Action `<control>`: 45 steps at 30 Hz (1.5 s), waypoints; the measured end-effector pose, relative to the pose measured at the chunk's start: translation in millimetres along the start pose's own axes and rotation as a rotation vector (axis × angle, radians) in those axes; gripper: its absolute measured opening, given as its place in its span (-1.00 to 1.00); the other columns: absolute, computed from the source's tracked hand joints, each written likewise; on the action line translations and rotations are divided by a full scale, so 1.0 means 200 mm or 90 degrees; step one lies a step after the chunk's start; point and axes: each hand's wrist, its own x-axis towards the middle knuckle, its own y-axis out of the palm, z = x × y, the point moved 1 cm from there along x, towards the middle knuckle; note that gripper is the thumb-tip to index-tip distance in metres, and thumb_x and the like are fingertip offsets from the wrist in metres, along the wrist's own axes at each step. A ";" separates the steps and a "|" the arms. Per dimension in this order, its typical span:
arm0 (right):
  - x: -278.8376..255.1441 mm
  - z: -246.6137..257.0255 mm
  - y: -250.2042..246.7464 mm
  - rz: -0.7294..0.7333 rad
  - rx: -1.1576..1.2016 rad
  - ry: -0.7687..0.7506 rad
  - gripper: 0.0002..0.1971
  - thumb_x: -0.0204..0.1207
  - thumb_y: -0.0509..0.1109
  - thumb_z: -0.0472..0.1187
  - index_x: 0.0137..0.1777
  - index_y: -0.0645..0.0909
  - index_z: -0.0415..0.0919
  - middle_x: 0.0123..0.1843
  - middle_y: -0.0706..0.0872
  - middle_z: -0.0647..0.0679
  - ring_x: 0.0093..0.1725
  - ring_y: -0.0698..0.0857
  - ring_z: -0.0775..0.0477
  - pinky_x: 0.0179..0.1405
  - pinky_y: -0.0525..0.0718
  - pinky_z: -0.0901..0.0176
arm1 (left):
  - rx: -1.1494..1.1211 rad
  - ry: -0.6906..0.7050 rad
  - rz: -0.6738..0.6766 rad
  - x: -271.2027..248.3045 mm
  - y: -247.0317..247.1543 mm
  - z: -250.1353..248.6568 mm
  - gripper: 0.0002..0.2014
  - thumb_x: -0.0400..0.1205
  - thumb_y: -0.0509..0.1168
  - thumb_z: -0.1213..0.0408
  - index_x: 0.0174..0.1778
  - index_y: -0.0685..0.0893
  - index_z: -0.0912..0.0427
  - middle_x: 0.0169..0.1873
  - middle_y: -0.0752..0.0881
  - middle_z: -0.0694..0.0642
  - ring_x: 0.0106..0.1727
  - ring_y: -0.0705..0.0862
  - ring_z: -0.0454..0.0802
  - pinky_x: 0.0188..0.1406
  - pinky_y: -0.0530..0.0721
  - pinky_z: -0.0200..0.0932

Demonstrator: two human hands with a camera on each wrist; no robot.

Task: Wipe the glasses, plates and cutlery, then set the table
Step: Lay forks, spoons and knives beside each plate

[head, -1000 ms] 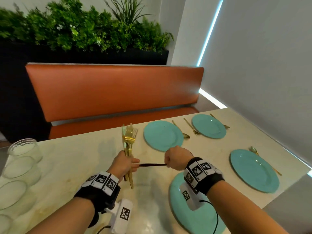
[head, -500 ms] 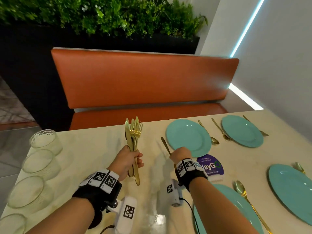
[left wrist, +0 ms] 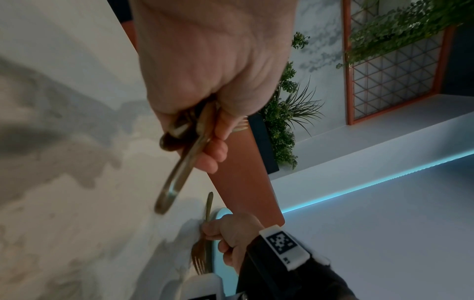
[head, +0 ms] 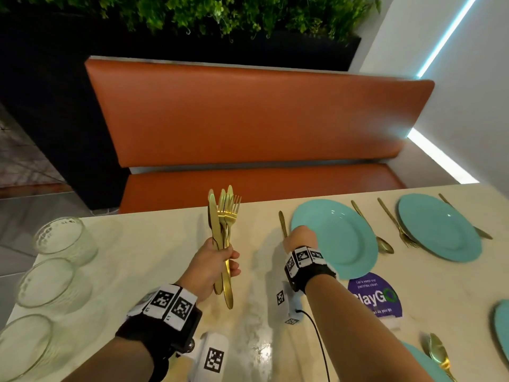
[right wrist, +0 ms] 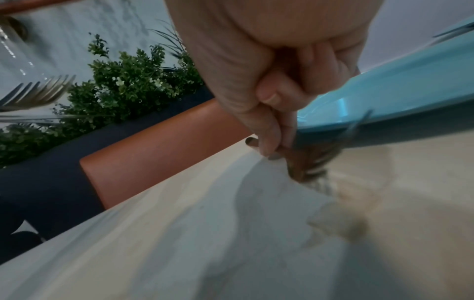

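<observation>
My left hand grips a bundle of gold knives and forks upright above the pale table; the left wrist view shows the handles sticking out below my fist. My right hand pinches a single gold fork low over the table, just left of a teal plate. The fork's handle points away from me and its tines point back toward me. In the right wrist view my fingers hold the blurred fork beside the plate's rim.
Several clear glasses stand along the left table edge. A second teal plate with gold cutlery lies at the far right, and a gold spoon lies by a near plate. A purple sticker marks the tabletop. An orange bench runs behind.
My right hand drew one fork away from the bundle and carried it right and forward, down beside the far plate. The left hand kept the bundle upright.
</observation>
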 end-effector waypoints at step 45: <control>-0.83 -0.11 -0.22 0.064 0.335 -0.230 -0.81 0.53 0.40 -0.20 -0.32 0.70 -0.11 -0.37 0.67 0.07 -0.31 0.66 0.08 -0.20 0.68 0.27 | 0.029 0.054 0.189 -0.46 0.19 0.06 -0.82 0.76 0.04 0.41 -0.04 0.52 0.16 -0.24 0.72 0.20 -0.25 0.69 0.09 -0.28 0.61 -0.09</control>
